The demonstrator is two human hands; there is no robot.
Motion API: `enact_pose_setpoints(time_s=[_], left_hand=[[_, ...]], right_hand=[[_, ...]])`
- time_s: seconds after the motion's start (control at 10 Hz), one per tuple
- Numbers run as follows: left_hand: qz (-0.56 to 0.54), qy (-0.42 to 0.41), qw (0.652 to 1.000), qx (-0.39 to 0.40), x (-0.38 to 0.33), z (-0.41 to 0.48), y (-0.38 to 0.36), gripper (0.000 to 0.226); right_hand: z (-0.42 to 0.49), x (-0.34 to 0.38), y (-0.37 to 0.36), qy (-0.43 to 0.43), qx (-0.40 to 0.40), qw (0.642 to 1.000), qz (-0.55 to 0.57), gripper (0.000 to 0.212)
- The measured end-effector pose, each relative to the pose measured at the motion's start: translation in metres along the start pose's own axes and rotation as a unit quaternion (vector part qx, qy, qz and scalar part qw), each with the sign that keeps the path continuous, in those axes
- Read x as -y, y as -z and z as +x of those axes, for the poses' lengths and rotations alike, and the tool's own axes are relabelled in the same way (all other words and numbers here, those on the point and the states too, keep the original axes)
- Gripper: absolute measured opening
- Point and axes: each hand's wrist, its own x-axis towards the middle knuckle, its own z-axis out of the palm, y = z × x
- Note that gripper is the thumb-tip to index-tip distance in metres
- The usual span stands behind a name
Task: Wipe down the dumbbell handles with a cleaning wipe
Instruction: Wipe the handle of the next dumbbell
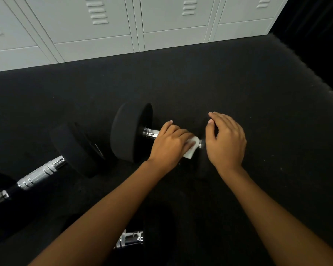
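Observation:
A black dumbbell lies on the dark floor in the middle, its chrome handle running to the right. My left hand grips a white cleaning wipe wrapped over that handle. My right hand rests with relaxed fingers on the dumbbell's right weight, which it mostly hides against the dark floor. A second dumbbell with a knurled chrome handle lies to the left. A third chrome handle shows under my left forearm.
Grey metal lockers line the far wall. The black rubber floor mat ends at a ragged edge on the right, with darkness beyond it.

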Motion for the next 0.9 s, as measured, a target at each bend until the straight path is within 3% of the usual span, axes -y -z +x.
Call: enact_pose_setpoints(time_s=[0.2, 0.3, 0.4, 0.7, 0.9], left_hand=[[0.028, 0.062, 0.975, 0.211, -0.008, 0.034, 0.011, 0.039], [-0.001, 0.121, 0.937, 0.327, -0.002, 0.054, 0.012, 0.039], [-0.064, 0.156, 0.906, 0.387, -0.008, 0.069, 0.009, 0.037], [-0.027, 0.094, 0.963, 0.251, -0.004, 0.036, 0.005, 0.038], [-0.055, 0.146, 0.951, 0.266, -0.018, 0.045, 0.008, 0.032]], right_hand=[[0.0, 0.0, 0.0, -0.004, 0.002, 1.0, -0.003, 0.032], [0.001, 0.0, 0.001, -0.006, 0.003, 1.0, -0.002, 0.032], [0.001, -0.001, 0.0, -0.005, 0.006, 1.0, 0.0, 0.033], [0.001, -0.002, 0.0, 0.001, 0.0, 1.0, 0.002, 0.034], [0.001, -0.002, -0.001, 0.004, -0.001, 1.0, -0.002, 0.033]])
